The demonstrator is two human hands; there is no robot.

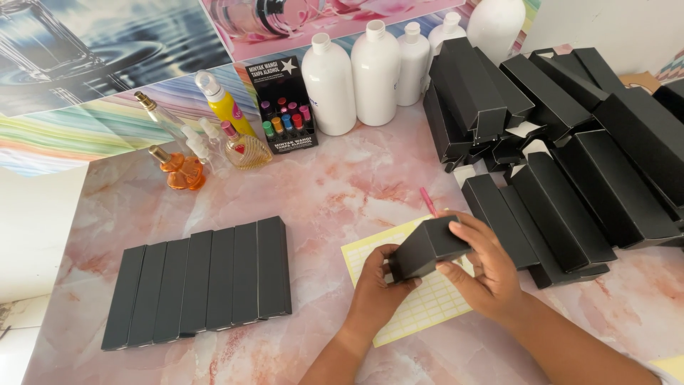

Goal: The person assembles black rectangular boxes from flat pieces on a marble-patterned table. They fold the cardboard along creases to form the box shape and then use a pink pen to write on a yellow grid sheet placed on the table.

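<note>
Holding a black box [427, 246] in both hands, I keep it up over the yellow sticker sheet [410, 285] on the pink counter [342, 192]. My left hand [377, 285] is closed on the near end of the box, with the thumb on top. My right hand [484, 271] wraps over the far end, with the fingers bent around its side. The box is tilted, with its far end higher.

The sheet lies flat under my hands and has rows of small stickers. A pink pen [428, 202] lies just past it on the counter.

On my left, a row of black boxes [203, 281] lies flat, side by side and touching. On my right, a big pile of black boxes [563, 142] is stacked up in a messy heap.

At the back of the counter stand white bottles [374, 71] in a group. Next to them is a small black stand [285, 107] with little coloured bottles in it. Further left are a yellow spray bottle [222, 103], a round glass bottle [244, 148] and an orange glass bottle [178, 170].
</note>
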